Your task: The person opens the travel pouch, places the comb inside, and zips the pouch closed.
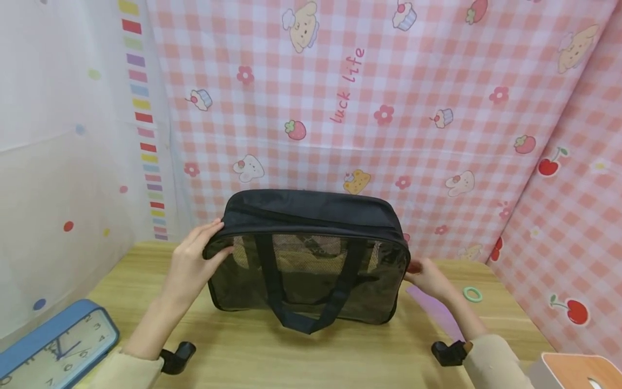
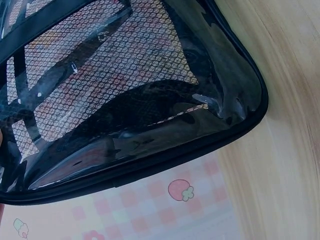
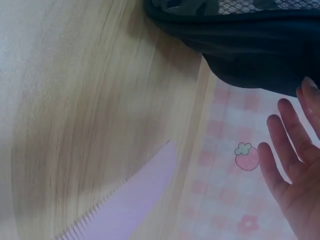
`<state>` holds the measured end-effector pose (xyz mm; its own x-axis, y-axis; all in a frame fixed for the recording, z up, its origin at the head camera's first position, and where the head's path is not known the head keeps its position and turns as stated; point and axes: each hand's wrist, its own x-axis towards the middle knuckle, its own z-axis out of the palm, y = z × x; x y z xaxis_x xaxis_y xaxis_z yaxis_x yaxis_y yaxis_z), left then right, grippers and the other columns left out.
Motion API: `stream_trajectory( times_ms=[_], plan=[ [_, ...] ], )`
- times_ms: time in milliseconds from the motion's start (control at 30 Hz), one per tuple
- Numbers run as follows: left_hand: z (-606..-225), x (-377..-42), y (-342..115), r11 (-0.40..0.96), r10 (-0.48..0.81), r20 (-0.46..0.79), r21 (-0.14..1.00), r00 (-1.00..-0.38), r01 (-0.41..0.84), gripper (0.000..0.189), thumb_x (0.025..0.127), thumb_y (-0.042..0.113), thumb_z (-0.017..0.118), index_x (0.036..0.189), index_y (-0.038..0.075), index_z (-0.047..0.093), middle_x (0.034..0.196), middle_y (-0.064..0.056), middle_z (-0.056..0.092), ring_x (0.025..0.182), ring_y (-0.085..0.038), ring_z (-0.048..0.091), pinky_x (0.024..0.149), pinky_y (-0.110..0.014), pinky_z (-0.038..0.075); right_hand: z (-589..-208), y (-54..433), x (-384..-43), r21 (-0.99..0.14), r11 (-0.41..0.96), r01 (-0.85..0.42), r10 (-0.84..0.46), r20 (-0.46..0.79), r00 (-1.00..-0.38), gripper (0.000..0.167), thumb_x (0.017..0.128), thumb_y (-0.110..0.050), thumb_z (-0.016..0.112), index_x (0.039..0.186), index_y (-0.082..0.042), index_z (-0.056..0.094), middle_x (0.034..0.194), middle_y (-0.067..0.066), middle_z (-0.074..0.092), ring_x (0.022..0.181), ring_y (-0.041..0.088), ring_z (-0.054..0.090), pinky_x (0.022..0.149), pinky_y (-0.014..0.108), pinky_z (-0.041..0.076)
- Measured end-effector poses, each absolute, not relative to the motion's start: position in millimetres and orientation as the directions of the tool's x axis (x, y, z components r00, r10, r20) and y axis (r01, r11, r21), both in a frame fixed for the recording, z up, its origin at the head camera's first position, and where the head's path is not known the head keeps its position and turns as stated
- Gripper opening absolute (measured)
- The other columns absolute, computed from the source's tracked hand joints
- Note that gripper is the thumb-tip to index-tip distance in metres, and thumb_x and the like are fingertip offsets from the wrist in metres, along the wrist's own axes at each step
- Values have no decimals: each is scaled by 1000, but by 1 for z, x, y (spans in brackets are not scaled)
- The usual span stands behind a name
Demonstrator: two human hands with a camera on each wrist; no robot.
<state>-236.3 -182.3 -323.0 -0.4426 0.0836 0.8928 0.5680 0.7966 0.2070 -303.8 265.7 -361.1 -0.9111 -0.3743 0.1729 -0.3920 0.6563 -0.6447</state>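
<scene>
A black bag [image 1: 311, 213] with clear front and mesh stands upright on the wooden table [image 1: 233, 346], its strap handle [image 1: 298, 323] hanging down in front. My left hand [image 1: 191, 262] pinches the bag's upper left corner, thumb on the clear front and fingers along the side. At the opposite end, my right hand [image 1: 430, 278] has its fingertips right at the bag's side. In the right wrist view that hand [image 3: 305, 190] shows spread, mostly straight fingers. The left wrist view shows the bag's clear panel [image 2: 230, 75] with mesh behind it.
A purple comb [image 3: 135, 200] lies under the right forearm in the head view. Beyond that forearm is a green ring [image 1: 465, 294]. A blue clock [image 1: 73, 319] sits at left, an orange-topped box [image 1: 578, 367] at lower right. Pink checked cloth [image 1: 340, 151] hangs behind.
</scene>
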Motion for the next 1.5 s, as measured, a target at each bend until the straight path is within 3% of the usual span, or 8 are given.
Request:
stream_trajectory(
  times_ms=[267,467,633,733,833,967,1300,1500],
  plan=[
    [-325,-236,-182,792,66,892,226,-447,568,54,57,-3,82,107,-8,63,109,-22,63,97,-35,62,84,-35,49,-357,269,-301,-721,583,-373,-394,151,-907,24,92,-9,54,107,8,59,100,21,66,86,6,62,74,23,53],
    [-325,-237,-182,790,74,890,223,-450,572,53,57,-3,82,107,-7,63,109,-21,63,98,-35,61,85,-34,49,-357,268,-298,-787,564,-250,-423,-14,-906,33,94,-13,50,116,12,52,110,24,60,97,19,60,81,36,53],
    [-325,-237,-182,786,76,891,223,-448,576,53,58,-3,82,107,-7,63,109,-21,63,98,-35,61,85,-35,49,-359,272,-296,-864,486,-131,-453,-121,-883,44,98,-16,37,127,18,37,111,18,58,94,10,58,89,39,51],
    [-326,-237,-181,785,77,892,222,-446,579,53,58,-3,82,107,-7,63,109,-22,63,98,-35,61,85,-35,49,-359,276,-295,-902,422,-85,-459,-132,-878,41,98,-15,32,122,17,41,99,6,61,87,7,60,87,36,52],
    [-326,-237,-182,785,79,892,219,-444,580,53,58,-3,82,107,-7,63,109,-22,63,98,-35,61,85,-35,49,-358,280,-296,-918,392,-51,-444,-141,-885,33,98,-18,34,108,8,51,87,-4,59,81,5,60,84,32,54],
    [-325,-238,-182,787,75,896,217,-439,577,53,57,-3,82,107,-7,63,108,-22,63,98,-35,61,86,-34,48,-354,282,-296,-902,425,-72,-419,-125,-899,25,98,-21,40,95,-1,55,83,-5,57,78,4,59,81,30,54],
    [-326,-237,-182,789,74,903,207,-424,579,53,57,-3,82,106,-9,62,108,-22,63,98,-36,61,86,-34,48,-327,275,-291,-847,531,-32,-251,-121,-960,21,93,-18,48,82,-4,60,67,-8,50,62,1,49,65,18,49],
    [-326,-238,-181,791,70,903,208,-423,575,54,58,-3,82,107,-9,62,108,-22,62,98,-36,61,86,-34,48,-314,267,-291,-820,570,45,-120,-137,-983,23,92,-17,51,88,2,63,66,-7,55,60,2,50,60,16,47]
  ],
)
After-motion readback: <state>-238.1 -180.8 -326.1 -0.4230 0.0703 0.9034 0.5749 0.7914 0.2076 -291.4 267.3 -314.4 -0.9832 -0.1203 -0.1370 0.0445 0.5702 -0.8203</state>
